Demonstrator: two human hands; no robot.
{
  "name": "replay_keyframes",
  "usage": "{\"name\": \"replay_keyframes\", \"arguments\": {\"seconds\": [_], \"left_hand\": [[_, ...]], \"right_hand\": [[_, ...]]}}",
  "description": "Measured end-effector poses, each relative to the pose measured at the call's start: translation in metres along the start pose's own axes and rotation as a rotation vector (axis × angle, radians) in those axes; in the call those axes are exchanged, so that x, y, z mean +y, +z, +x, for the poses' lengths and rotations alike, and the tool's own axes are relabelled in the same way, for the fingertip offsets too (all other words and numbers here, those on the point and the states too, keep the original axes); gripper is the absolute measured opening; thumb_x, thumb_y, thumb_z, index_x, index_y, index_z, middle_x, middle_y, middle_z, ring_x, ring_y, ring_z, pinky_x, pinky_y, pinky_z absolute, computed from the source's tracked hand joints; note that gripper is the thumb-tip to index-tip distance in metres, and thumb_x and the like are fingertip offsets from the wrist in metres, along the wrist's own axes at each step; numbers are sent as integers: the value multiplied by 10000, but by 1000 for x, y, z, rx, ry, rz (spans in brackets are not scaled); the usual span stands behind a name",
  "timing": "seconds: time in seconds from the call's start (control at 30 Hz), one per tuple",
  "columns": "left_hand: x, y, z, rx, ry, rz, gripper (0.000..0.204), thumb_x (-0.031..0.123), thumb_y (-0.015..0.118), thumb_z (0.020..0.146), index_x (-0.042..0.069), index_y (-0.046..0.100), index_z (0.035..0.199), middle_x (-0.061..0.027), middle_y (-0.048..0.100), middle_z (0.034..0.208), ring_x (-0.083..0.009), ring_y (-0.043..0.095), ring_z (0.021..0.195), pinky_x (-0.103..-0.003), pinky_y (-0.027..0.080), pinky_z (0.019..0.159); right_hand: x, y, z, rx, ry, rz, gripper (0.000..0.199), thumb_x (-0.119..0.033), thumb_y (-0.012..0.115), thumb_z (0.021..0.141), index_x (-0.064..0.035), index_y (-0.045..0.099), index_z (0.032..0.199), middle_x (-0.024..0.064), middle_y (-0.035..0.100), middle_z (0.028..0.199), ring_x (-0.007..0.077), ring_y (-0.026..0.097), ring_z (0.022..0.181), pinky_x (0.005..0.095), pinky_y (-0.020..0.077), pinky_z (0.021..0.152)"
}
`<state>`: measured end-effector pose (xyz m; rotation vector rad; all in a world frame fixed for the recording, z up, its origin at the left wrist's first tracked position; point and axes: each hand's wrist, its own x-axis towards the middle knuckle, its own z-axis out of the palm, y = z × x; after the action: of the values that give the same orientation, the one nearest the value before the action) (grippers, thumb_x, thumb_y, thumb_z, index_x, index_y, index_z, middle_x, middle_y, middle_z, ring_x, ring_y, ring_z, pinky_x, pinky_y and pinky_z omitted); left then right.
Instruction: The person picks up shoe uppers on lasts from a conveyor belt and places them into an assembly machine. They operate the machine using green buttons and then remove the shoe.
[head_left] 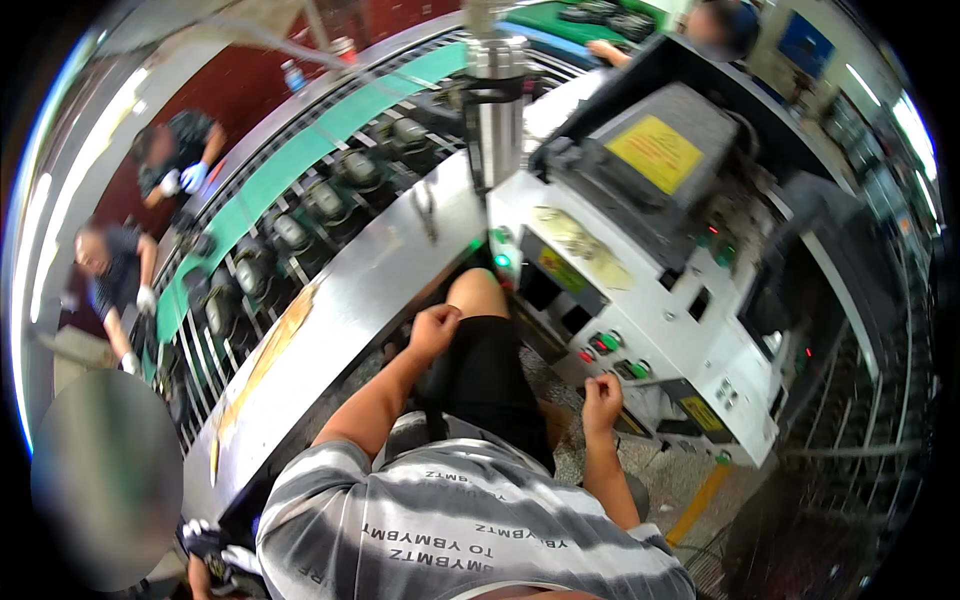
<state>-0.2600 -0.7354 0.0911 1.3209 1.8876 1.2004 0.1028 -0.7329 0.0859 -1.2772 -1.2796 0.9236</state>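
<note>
My left hand (433,331) is closed, fingers curled together, above my thigh between the steel ledge (375,262) and the machine. Whatever its fingers may hold is hidden. Close to the lower front of a white machine (625,290) my right hand (602,402) is also closed, thumb against curled fingers. Its contents, if any, cannot be made out. Beside that hand are red and green push buttons (606,343) on the machine's panel. A green lamp (502,261) glows nearer the metal column.
Left of the ledge runs a roller conveyor with a green belt (250,208) and several dark shoe-like pieces (290,232). Two gloved co-workers (185,150) stand beyond it. A steel column (497,110) rises ahead; a dark unit with a yellow label (655,152) tops the machine. Metal racks (860,450) stand right.
</note>
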Motion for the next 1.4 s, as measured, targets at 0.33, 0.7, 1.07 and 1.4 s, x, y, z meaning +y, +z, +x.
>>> {"name": "replay_keyframes", "arguments": {"seconds": [0.33,0.7,1.07,1.4], "left_hand": [[-99,-205,-129,718,-474,-128,213,179,582,888,-3,693,865,-60,640,684,-114,587,626,-261,466,591],[-181,-440,-114,1171,-320,252,248,251,635,865,15,667,932,-91,681,770,-182,646,723,-313,498,690],[-256,-660,58,391,-1200,997,996,536,757,627,257,304,1470,-237,354,1443,-425,440,1264,-489,398,1016],[-237,-692,-27,483,-761,609,748,328,771,593,12,566,1240,-159,656,1039,-270,640,985,-346,499,862]], "right_hand": [[-65,184,22,-703,-139,6,143,-89,668,802,-34,553,735,20,515,604,98,500,555,261,422,546],[-59,244,-21,-717,-439,-564,194,-84,679,706,-84,497,640,74,484,594,290,521,568,397,428,529],[-63,298,-19,-582,-497,-839,178,-92,646,632,-94,472,599,75,427,523,293,470,488,399,386,472],[-74,285,-27,-622,-432,-810,170,-107,666,664,-92,499,635,74,476,565,283,538,565,401,431,520]]}}
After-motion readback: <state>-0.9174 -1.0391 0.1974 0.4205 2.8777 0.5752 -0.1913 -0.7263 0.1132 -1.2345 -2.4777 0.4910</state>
